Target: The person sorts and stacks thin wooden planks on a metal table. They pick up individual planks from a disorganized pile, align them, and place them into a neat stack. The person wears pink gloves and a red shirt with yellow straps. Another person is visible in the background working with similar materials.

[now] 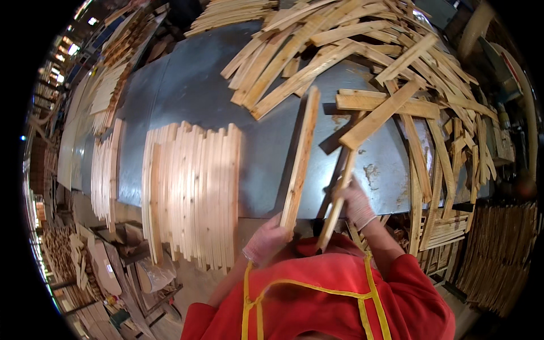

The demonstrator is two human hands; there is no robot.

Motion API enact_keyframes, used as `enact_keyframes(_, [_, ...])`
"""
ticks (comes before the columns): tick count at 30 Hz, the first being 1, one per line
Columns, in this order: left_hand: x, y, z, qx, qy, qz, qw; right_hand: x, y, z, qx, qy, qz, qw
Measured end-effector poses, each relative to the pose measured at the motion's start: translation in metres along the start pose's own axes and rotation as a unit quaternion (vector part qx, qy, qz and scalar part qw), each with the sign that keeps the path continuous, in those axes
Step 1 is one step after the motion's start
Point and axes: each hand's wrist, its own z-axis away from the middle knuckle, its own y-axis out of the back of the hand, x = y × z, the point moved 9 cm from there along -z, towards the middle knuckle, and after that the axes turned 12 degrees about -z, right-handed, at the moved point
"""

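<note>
My left hand (266,241), in a pale glove, is closed round the near end of a wooden slat (300,161). That slat points away from me over the grey metal table (260,136). My right hand (357,201), gloved too, grips a second wooden slat (333,218), whose near end comes close to my red apron. Its far end reaches up under a crossed pair of loose slats (379,116). Left of my left hand, a row of slats (192,192) lies side by side, their near ends jutting past the table's front edge.
A jumbled heap of slats (334,42) covers the far right of the table, some hanging over its edge. Another neat row (103,178) lies further left. Stacked wood (496,255) stands at the lower right. A wooden frame (127,277) stands on the floor at the lower left.
</note>
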Motion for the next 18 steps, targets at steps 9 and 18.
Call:
enact_keyframes(9, [-0.017, 0.045, 0.078, 0.245, 0.005, -0.544, 0.803, 0.101, -0.174, -0.006, -0.148, -0.084, 0.588, 0.79])
enact_keyframes(18, [0.018, 0.093, 0.088, 0.397, 0.029, -0.722, 0.566, 0.039, -0.222, -0.062, -0.283, 0.175, 0.691, 0.641])
